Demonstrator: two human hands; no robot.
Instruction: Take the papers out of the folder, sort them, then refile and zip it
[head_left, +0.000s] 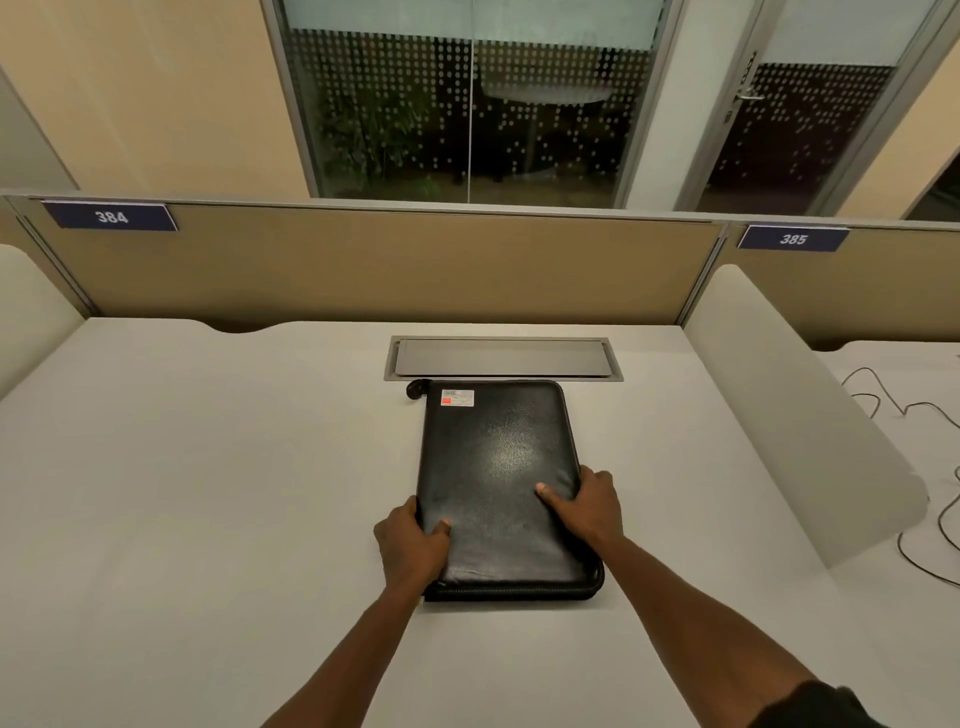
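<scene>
A black leather zip folder (498, 467) lies flat and closed on the white desk (208, 493), a small label at its far left corner and a zip pull poking out beside that corner. My left hand (410, 545) grips the folder's near left edge, thumb on the cover. My right hand (589, 506) grips the right edge, thumb lying on top. No papers are visible.
A grey cable hatch (503, 358) is set into the desk just beyond the folder. Tan partition panels (363, 265) close off the back. A white side divider (800, 415) stands at the right, with black cables (930, 519) on the neighbouring desk.
</scene>
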